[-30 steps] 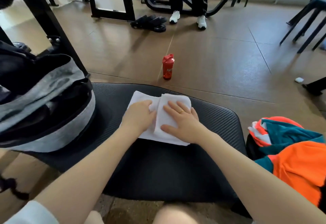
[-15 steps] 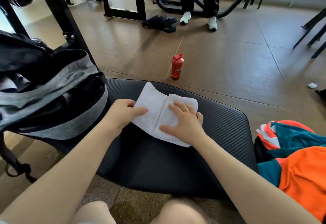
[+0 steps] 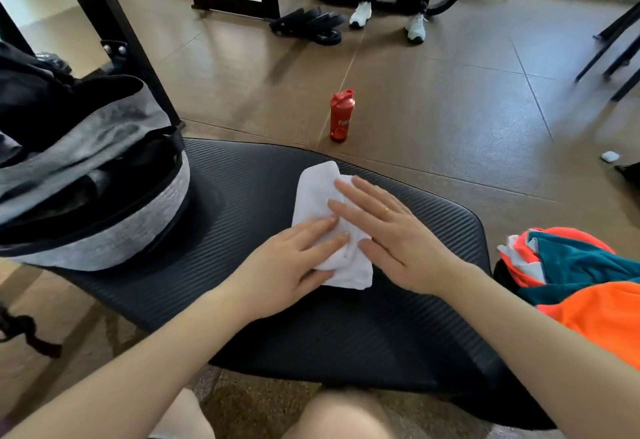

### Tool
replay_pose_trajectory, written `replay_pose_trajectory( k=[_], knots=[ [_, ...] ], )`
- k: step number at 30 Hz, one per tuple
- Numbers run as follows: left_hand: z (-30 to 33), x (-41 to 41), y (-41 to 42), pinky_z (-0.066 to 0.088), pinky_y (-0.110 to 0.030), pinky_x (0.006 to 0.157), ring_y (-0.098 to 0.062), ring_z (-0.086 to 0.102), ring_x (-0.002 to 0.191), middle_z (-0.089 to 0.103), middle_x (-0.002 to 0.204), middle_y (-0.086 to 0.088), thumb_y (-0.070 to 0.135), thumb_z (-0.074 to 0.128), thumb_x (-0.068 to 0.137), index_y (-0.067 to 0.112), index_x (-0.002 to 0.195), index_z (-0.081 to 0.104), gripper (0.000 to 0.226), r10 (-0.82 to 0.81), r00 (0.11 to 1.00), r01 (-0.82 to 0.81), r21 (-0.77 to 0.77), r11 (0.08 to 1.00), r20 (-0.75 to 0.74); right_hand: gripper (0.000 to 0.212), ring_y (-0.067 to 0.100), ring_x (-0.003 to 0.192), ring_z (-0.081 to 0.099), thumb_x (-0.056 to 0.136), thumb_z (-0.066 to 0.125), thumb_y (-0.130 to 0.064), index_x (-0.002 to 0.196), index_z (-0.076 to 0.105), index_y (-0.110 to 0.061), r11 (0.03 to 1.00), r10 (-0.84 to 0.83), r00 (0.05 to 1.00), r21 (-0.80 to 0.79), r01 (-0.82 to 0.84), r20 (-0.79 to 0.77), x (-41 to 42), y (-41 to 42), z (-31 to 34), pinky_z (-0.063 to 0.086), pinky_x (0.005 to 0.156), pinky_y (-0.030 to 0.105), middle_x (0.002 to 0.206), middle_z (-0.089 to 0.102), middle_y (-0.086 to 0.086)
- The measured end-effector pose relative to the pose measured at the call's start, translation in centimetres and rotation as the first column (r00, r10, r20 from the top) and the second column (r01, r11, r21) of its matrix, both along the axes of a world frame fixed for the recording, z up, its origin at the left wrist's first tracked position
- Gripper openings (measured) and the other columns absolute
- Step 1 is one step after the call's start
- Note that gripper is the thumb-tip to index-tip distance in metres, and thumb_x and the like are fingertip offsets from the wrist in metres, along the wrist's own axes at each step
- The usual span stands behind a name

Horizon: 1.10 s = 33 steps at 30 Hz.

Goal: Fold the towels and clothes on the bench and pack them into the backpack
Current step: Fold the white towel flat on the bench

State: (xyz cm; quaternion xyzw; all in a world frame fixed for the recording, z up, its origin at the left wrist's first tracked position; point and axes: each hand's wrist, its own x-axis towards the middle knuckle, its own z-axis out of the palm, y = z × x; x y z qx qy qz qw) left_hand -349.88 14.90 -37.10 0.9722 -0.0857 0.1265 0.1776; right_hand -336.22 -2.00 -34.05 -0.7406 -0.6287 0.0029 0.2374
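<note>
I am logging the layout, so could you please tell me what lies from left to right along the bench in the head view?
Grey and black fabric backpack → folded white towel → orange and teal crumpled clothes.

On the bench (image 3: 433, 227) the towel (image 3: 317, 193) lies in the middle under both hands, the backpack (image 3: 104, 196) stands at its left, the clothes (image 3: 571, 283) lie at right, and a bottle (image 3: 341, 116) stands on the floor behind.
</note>
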Motion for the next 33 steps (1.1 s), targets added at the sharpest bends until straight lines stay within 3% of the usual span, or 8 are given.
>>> replay_pose_trajectory(
  k=[8, 11, 13, 16, 21, 26, 29, 33],
  knots=[
    [-1.7, -2.9, 0.2, 0.049, -0.033, 0.094, -0.025, 0.056, 0.115, 0.06, 0.123, -0.011, 0.017, 0.058, 0.084, 0.019, 0.124, 0.049, 0.04, 0.016, 0.963, -0.058, 0.151, 0.987, 0.268, 0.064, 0.006, 0.144, -0.008, 0.077, -0.016, -0.073, 0.137, -0.007, -0.054, 0.891, -0.004, 0.992, -0.451, 0.061, 0.127, 5.0, 2.8, -1.1, -0.01, 0.117, 0.033, 0.151, -0.009, -0.023],
    [-1.5, -3.0, 0.3, 0.052, -0.031, 0.089, -0.023, 0.059, 0.113, 0.062, 0.122, -0.009, 0.022, 0.052, 0.084, 0.02, 0.12, 0.048, 0.037, 0.03, 0.969, -0.065, 0.134, 0.989, 0.246, 0.051, 0.017, 0.145, 0.004, 0.095, 0.009, -0.047, 0.146, 0.011, -0.041, 0.926, 0.068, 0.946, -0.374, 0.059, 0.318, 4.2, 2.4, -0.4, -0.002, 0.118, 0.035, 0.156, 0.006, -0.008],
    [-1.4, -3.0, 0.5, 0.056, -0.031, 0.076, -0.02, 0.059, 0.111, 0.061, 0.121, -0.006, 0.016, 0.054, 0.082, 0.021, 0.116, 0.049, 0.035, 0.073, 0.966, -0.098, 0.089, 0.991, 0.248, 0.07, 0.018, 0.145, 0.007, 0.081, 0.031, -0.023, 0.147, 0.015, -0.036, 0.907, 0.183, 0.93, -0.419, -0.036, 0.318, 3.0, 1.4, -0.2, 0.006, 0.119, 0.037, 0.157, 0.011, -0.004],
    [-1.6, -3.1, 0.8, 0.055, -0.027, 0.056, -0.017, 0.061, 0.104, 0.063, 0.114, -0.003, 0.009, 0.046, 0.077, 0.022, 0.109, 0.049, 0.035, 0.097, 0.968, -0.109, 0.042, 0.993, 0.23, 0.086, 0.022, 0.144, 0.016, 0.069, 0.043, -0.025, 0.148, 0.012, -0.036, 0.887, 0.191, 0.928, -0.461, -0.023, 0.321, 1.5, 0.2, -0.6, 0.014, 0.115, 0.043, 0.156, 0.016, -0.002],
    [-0.3, -4.8, 1.8, 0.054, -0.027, 0.051, -0.009, 0.052, 0.099, 0.065, 0.104, 0.001, 0.011, 0.04, 0.071, 0.023, 0.103, 0.048, 0.035, 0.15, 0.97, -0.132, -0.104, 0.986, 0.192, 0.055, 0.022, 0.125, 0.042, 0.078, 0.051, -0.037, 0.131, 0.04, -0.035, 0.963, 0.085, 0.931, -0.269, 0.014, 0.354, -1.8, 1.2, -0.5, 0.039, 0.104, 0.045, 0.133, 0.051, -0.002],
    [5.2, -12.6, 5.0, 0.048, -0.02, 0.076, 0.0, 0.055, 0.093, 0.053, 0.111, 0.022, 0.03, 0.053, 0.08, 0.041, 0.114, 0.043, 0.036, 0.138, 0.989, -0.082, -0.565, 0.821, 0.056, 0.042, 0.015, 0.132, 0.039, 0.091, 0.045, -0.05, 0.12, 0.055, -0.021, 0.998, 0.059, 0.982, -0.02, -0.064, -0.179, -10.1, 4.1, 2.6, 0.03, 0.11, 0.034, 0.132, 0.051, -0.009],
    [7.1, -17.5, 6.9, 0.044, -0.015, 0.087, 0.0, 0.053, 0.108, 0.052, 0.117, 0.02, 0.046, 0.071, 0.068, 0.04, 0.12, 0.042, 0.06, 0.151, 0.987, -0.084, -0.647, 0.758, 0.048, 0.03, 0.005, 0.097, 0.06, 0.087, 0.049, -0.052, 0.107, 0.059, -0.031, 0.999, 0.026, 0.853, -0.015, -0.04, -0.521, -15.5, 7.7, 5.9, 0.049, 0.081, 0.026, 0.101, 0.062, -0.016],
    [8.5, -21.5, 9.2, 0.047, -0.014, 0.077, 0.002, 0.056, 0.098, 0.057, 0.108, 0.019, 0.055, 0.062, 0.067, 0.041, 0.114, 0.043, 0.052, 0.428, 0.902, -0.264, -0.702, 0.661, 0.063, 0.033, -0.001, 0.101, 0.057, 0.084, 0.048, -0.048, 0.116, 0.047, -0.04, 0.998, 0.006, 0.735, 0.049, 0.037, -0.678, -20.9, 12.1, 7.9, 0.051, 0.078, 0.021, 0.108, 0.057, -0.026]
  ],
)
